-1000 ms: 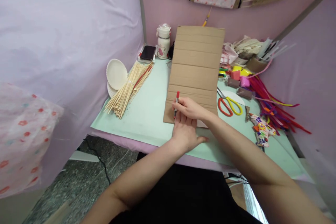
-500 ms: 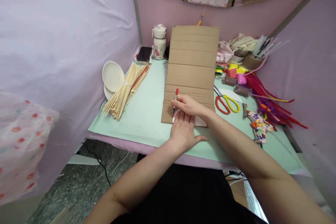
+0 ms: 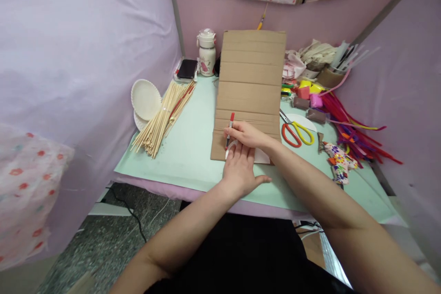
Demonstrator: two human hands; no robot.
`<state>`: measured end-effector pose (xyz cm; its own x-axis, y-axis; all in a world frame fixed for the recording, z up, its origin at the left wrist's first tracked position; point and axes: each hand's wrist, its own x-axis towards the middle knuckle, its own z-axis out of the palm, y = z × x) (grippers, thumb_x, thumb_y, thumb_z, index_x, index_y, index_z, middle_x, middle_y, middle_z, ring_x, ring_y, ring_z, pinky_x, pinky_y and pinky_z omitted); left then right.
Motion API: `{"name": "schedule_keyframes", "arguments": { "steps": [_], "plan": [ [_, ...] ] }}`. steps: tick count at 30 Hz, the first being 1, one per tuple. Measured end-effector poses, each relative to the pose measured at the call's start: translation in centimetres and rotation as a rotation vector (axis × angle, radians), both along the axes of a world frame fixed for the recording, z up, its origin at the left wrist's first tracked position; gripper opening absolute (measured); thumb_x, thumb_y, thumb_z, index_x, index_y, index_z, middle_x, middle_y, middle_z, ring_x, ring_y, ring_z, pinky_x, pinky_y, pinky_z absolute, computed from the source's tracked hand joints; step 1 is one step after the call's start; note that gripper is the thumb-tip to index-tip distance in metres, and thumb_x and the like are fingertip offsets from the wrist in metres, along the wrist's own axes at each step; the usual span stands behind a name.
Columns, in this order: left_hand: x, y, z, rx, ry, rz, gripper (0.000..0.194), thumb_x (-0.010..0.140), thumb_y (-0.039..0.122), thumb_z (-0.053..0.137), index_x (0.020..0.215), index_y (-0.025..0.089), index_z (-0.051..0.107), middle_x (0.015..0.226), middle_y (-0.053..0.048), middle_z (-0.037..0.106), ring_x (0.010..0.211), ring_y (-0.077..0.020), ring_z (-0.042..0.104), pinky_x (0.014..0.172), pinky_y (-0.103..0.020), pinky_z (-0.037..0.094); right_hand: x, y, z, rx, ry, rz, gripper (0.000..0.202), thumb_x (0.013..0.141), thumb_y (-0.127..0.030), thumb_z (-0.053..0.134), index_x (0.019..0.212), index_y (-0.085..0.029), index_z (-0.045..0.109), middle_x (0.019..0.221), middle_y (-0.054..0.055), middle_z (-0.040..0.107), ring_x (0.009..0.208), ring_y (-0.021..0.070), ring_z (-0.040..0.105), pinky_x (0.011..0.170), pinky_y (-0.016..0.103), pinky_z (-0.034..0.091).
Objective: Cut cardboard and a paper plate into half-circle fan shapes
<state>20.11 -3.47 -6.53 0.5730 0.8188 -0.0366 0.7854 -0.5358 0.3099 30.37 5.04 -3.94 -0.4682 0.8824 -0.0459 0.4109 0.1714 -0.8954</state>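
Note:
A brown cardboard sheet (image 3: 251,71) with crosswise creases lies on the table. On its near end rests a white half-round paper piece (image 3: 262,156), partly hidden by my hands. My left hand (image 3: 240,167) presses flat on this paper, fingers stretched and thumb out to the side. Between the fingers of my right hand (image 3: 248,134) is a marker (image 3: 230,125) with a red end, held nearly upright. Its tip meets or nearly meets the cardboard by the paper's left edge; I cannot tell which.
Left of the cardboard lie a bundle of wooden sticks (image 3: 161,121) and white paper plates (image 3: 146,99). A bottle (image 3: 207,55) and a phone (image 3: 187,69) stand behind. On the right are scissors (image 3: 299,132), clay packs (image 3: 303,103), pipe cleaners (image 3: 358,128) and a flower-patterned piece (image 3: 340,161).
The marker and my right hand have shifted very slightly along the paper's left edge. My left hand stays pressed on the paper. The whole view has tilted a little.

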Motion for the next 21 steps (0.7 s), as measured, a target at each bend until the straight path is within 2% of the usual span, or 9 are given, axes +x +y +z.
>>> {"name": "schedule_keyframes", "arguments": {
  "steps": [9, 14, 21],
  "plan": [
    [0.1, 0.0, -0.3, 0.009, 0.013, 0.0, 0.104, 0.077, 0.075, 0.046, 0.151, 0.006, 0.021, 0.159, -0.019, 0.02, 0.148, -0.0343, 0.007, 0.12, -0.049, 0.007, 0.4, 0.1, -0.1, 0.046, -0.012, -0.013, 0.033, 0.092, -0.04, 0.047, 0.078, -0.015, 0.062, 0.074, 0.003, 0.069, 0.066, 0.0135, 0.063, 0.063, 0.023, 0.046],
    [0.1, 0.0, -0.4, 0.017, 0.012, -0.003, 0.105, 0.077, 0.076, 0.045, 0.151, 0.006, 0.02, 0.16, -0.019, 0.017, 0.148, -0.0332, 0.002, 0.12, -0.049, 0.006, 0.5, -0.1, 0.0, -0.017, 0.026, 0.008, 0.03, 0.093, -0.038, 0.045, 0.08, -0.016, 0.06, 0.075, 0.004, 0.07, 0.067, 0.0146, 0.066, 0.063, 0.023, 0.048],
    [0.1, 0.1, -1.1, 0.06, -0.004, -0.012, 0.108, 0.076, 0.078, 0.046, 0.151, 0.005, 0.019, 0.16, -0.02, 0.014, 0.148, -0.0339, 0.003, 0.12, -0.049, 0.007, 1.0, 0.1, -0.3, 0.062, 0.038, -0.027, 0.03, 0.093, -0.038, 0.045, 0.08, -0.015, 0.061, 0.077, 0.005, 0.068, 0.069, 0.0146, 0.064, 0.064, 0.023, 0.048]
  ]
}}
